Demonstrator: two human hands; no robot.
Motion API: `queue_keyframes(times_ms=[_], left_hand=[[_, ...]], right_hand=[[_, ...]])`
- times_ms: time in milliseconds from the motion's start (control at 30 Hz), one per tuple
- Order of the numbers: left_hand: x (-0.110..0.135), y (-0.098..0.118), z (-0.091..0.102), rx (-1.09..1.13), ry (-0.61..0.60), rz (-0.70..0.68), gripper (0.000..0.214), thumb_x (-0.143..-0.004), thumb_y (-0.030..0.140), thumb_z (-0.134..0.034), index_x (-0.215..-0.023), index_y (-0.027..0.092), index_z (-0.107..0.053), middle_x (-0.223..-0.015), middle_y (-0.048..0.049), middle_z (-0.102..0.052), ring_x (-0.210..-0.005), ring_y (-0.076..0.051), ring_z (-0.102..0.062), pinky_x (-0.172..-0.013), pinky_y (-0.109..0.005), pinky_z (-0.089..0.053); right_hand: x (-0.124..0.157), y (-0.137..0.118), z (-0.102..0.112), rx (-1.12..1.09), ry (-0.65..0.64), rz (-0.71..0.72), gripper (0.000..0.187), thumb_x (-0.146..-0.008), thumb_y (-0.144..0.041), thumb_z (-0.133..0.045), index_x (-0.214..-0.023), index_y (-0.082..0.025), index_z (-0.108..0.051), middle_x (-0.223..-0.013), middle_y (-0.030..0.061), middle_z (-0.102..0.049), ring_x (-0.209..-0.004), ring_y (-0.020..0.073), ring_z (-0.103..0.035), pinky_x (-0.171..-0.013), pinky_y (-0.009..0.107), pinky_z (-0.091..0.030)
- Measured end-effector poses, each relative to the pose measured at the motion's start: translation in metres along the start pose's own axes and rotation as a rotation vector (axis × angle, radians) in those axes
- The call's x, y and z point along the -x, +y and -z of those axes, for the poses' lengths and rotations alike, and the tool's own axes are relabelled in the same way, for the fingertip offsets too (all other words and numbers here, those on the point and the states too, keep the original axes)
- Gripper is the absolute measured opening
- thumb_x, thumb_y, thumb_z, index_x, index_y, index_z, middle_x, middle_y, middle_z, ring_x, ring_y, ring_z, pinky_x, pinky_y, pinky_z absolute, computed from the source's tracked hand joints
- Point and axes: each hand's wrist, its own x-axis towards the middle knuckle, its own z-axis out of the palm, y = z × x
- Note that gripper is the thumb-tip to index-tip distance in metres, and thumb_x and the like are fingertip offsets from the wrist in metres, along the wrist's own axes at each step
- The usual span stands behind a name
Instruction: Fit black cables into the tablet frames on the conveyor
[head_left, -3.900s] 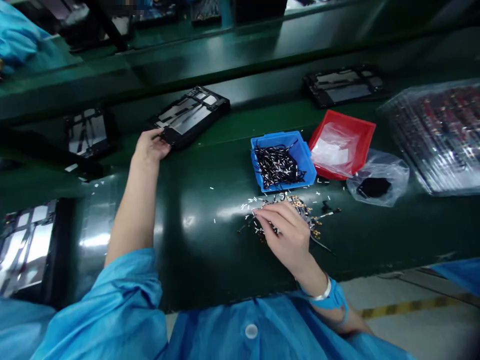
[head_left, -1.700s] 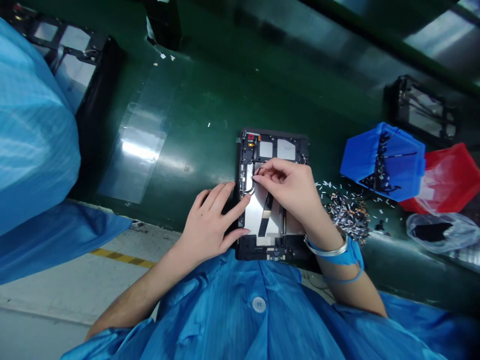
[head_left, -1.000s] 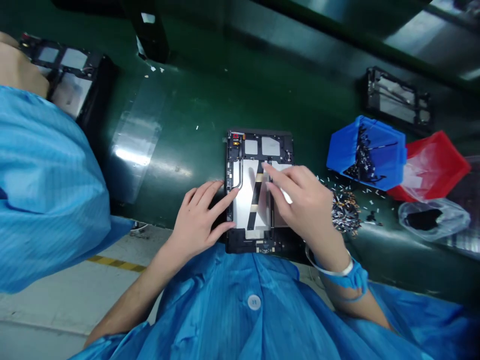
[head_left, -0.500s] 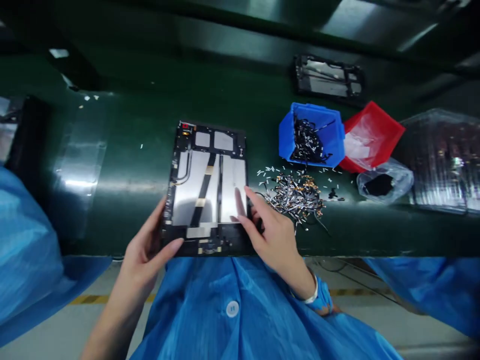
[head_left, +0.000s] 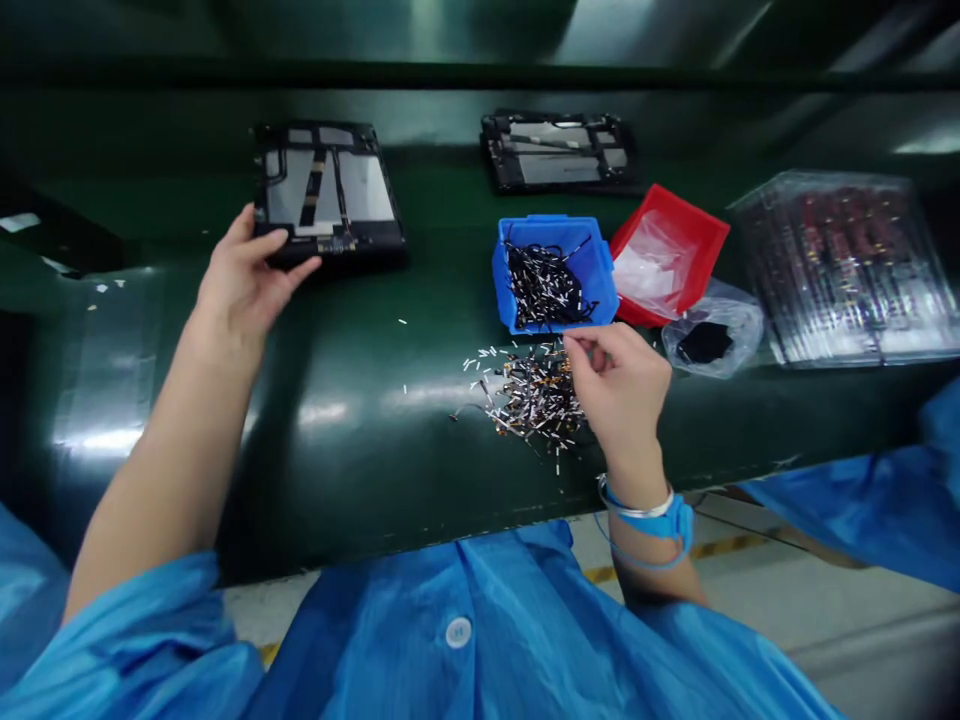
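An open tablet frame [head_left: 324, 192] with silver plates and black flex strips lies far out on the green belt [head_left: 390, 420]. My left hand [head_left: 241, 278] is stretched out to it, thumb and fingers touching its near left corner. My right hand [head_left: 619, 385] hovers over a loose pile of small black and gold cable parts [head_left: 529, 392], fingers curled in a pinch; what they hold is too small to make out.
A blue bin [head_left: 553, 272] of black cable parts sits behind the pile, a red bin [head_left: 667, 256] with a plastic bag beside it. A clear bag with a dark lump [head_left: 712, 340], stacked clear trays [head_left: 847, 265] and another tablet frame [head_left: 559, 150] lie further right and back.
The tablet frame went from in front of me to far out on the belt, my left hand still at its edge. My right hand left it and went to the cable pile.
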Motion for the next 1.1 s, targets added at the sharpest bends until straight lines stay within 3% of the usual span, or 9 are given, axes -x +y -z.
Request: queue_keyframes(times_ms=[133,200,267,367,500,567,667,967,1100], left_hand=[[-0.067,0.006,-0.016,-0.233,0.01,-0.017,0.052,-0.084,0.0,-0.058,-0.126,0.02,-0.034,-0.129,0.0067,-0.053,-0.114,-0.01,-0.053,-0.096,-0.032,-0.053],[-0.08,0.007,-0.015,-0.356,0.062,-0.019,0.05,-0.085,0.001,-0.057,-0.127,0.016,-0.035,-0.129,0.0039,-0.052,-0.119,-0.013,-0.05,-0.101,-0.037,-0.048],[-0.076,0.006,-0.012,-0.426,0.142,-0.07,0.052,-0.084,-0.004,-0.053,-0.13,0.013,-0.035,-0.132,0.0037,-0.048,-0.127,-0.016,-0.043,-0.105,-0.039,-0.043],[-0.035,-0.003,-0.008,-0.457,0.157,-0.226,0.056,-0.077,-0.007,-0.055,-0.129,0.012,-0.043,-0.127,0.0054,-0.052,-0.129,-0.018,-0.042,-0.102,-0.034,-0.044],[0.061,-0.028,-0.006,-0.312,-0.152,-0.427,0.03,-0.075,0.01,-0.066,-0.105,0.013,-0.065,-0.102,0.0015,-0.068,-0.106,-0.019,-0.059,-0.078,-0.025,-0.051],[0.105,-0.04,-0.005,-0.317,-0.349,-0.383,0.025,-0.078,0.019,-0.065,-0.102,0.015,-0.068,-0.101,-0.002,-0.071,-0.1,-0.019,-0.063,-0.074,-0.026,-0.051],[0.146,-0.049,-0.004,-0.393,-0.504,-0.321,0.022,-0.081,0.023,-0.062,-0.1,0.016,-0.07,-0.106,-0.0067,-0.07,-0.099,-0.02,-0.065,-0.077,-0.029,-0.051],[0.162,-0.048,-0.004,-0.466,-0.566,-0.411,0.022,-0.083,0.022,-0.054,-0.098,0.017,-0.069,-0.099,-0.0067,-0.072,-0.091,-0.019,-0.067,-0.077,-0.031,-0.052],[0.163,-0.051,-0.003,-0.449,-0.578,-0.402,0.022,-0.083,0.021,-0.054,-0.098,0.017,-0.07,-0.1,-0.0069,-0.072,-0.091,-0.019,-0.067,-0.075,-0.03,-0.052]], right_hand=[[0.005,-0.005,0.003,-0.051,-0.071,0.045,0.015,-0.086,-0.022,-0.055,-0.081,-0.019,-0.069,-0.069,-0.0005,-0.063,-0.061,0.0122,-0.054,-0.059,0.025,-0.039],[0.012,-0.012,0.003,-0.073,-0.199,0.14,0.017,-0.088,-0.021,-0.054,-0.081,-0.019,-0.068,-0.072,0.0001,-0.065,-0.064,0.012,-0.056,-0.06,0.024,-0.04],[0.018,-0.024,0.001,-0.031,-0.378,0.272,0.017,-0.088,-0.021,-0.053,-0.08,-0.019,-0.068,-0.076,0.0013,-0.067,-0.07,0.0133,-0.059,-0.062,0.024,-0.04],[0.022,-0.046,-0.007,0.159,-0.605,0.392,0.012,-0.085,-0.017,-0.055,-0.082,-0.016,-0.067,-0.081,0.0061,-0.07,-0.079,0.0183,-0.063,-0.06,0.026,-0.037],[0.019,-0.073,-0.015,0.418,-0.809,0.32,0.019,-0.082,-0.006,-0.049,-0.088,-0.01,-0.067,-0.086,0.0139,-0.071,-0.079,0.0221,-0.066,-0.052,0.028,-0.029],[0.017,-0.081,-0.016,0.474,-0.883,0.294,0.024,-0.083,-0.005,-0.045,-0.091,-0.01,-0.067,-0.084,0.0147,-0.072,-0.075,0.0225,-0.068,-0.05,0.029,-0.027],[0.016,-0.087,-0.013,0.537,-0.922,0.293,0.028,-0.085,-0.005,-0.042,-0.094,-0.01,-0.067,-0.081,0.016,-0.072,-0.072,0.0237,-0.069,-0.049,0.029,-0.028],[0.017,-0.106,-0.015,0.638,-0.933,0.33,0.021,-0.081,-0.005,-0.052,-0.09,-0.011,-0.069,-0.077,0.0176,-0.073,-0.075,0.0231,-0.071,-0.059,0.027,-0.042],[0.013,-0.102,-0.015,0.685,-0.892,0.296,0.023,-0.084,-0.013,-0.053,-0.102,-0.014,-0.067,-0.088,0.0162,-0.075,-0.083,0.0254,-0.071,-0.06,0.028,-0.043]])
